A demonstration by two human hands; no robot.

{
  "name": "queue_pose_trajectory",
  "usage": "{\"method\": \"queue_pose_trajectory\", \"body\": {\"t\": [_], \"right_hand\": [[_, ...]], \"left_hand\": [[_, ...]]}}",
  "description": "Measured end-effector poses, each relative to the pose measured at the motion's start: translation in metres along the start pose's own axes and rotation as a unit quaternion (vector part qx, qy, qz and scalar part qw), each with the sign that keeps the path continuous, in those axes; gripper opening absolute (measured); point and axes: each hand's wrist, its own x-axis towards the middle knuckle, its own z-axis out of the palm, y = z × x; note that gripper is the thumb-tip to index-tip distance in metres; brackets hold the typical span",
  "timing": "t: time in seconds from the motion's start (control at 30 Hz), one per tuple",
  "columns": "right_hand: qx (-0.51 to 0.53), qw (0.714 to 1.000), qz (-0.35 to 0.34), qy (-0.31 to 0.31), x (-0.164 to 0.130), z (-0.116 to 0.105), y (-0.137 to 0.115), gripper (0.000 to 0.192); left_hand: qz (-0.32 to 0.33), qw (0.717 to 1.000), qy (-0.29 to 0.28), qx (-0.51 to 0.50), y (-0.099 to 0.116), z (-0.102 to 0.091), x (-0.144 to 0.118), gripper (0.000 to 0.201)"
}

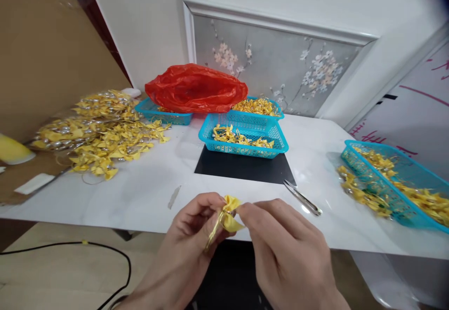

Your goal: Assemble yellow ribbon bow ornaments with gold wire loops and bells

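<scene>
A yellow fabric flower (231,225) sits between both hands above the table's (140,200) near edge, its gold wire stem (212,235) slanting down-left from the bloom. The left hand (194,235), thumb uppermost, is clamped on it; the right hand (289,240), knuckles up, touches its right side with bunched fingertips (I can't tell whether they grip).
</scene>
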Motion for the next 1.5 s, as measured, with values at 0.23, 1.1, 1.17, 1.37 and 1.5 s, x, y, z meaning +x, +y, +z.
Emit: {"method": "queue_pose_trajectory", "body": {"t": [0.23, 1.1, 1.17, 1.37, 1.5], "right_hand": [[-0.007, 1.0, 0.001, -0.027, -0.0022, 0.0028, 0.0058, 0.019], [-0.036, 0.998, -0.014, -0.045, -0.0026, 0.0007, 0.0099, 0.021], [-0.033, 0.998, -0.014, -0.043, -0.0028, 0.001, 0.0104, 0.021], [-0.002, 0.998, 0.012, -0.054, -0.0052, 0.0021, 0.0108, 0.022], [0.023, 0.997, 0.035, -0.059, -0.0056, 0.0009, 0.0107, 0.023]], "left_hand": [[-0.087, 0.992, 0.007, -0.091, -0.0037, -0.0034, 0.0042, 0.021], [-0.096, 0.99, 0.029, -0.096, -0.0045, -0.0009, 0.0052, 0.022], [-0.096, 0.99, 0.031, -0.098, -0.0057, -0.0017, 0.0053, 0.021], [-0.101, 0.99, 0.009, -0.103, -0.007, -0.0027, 0.0063, 0.018], [-0.103, 0.989, -0.004, -0.107, -0.006, -0.001, 0.0063, 0.017]]}}
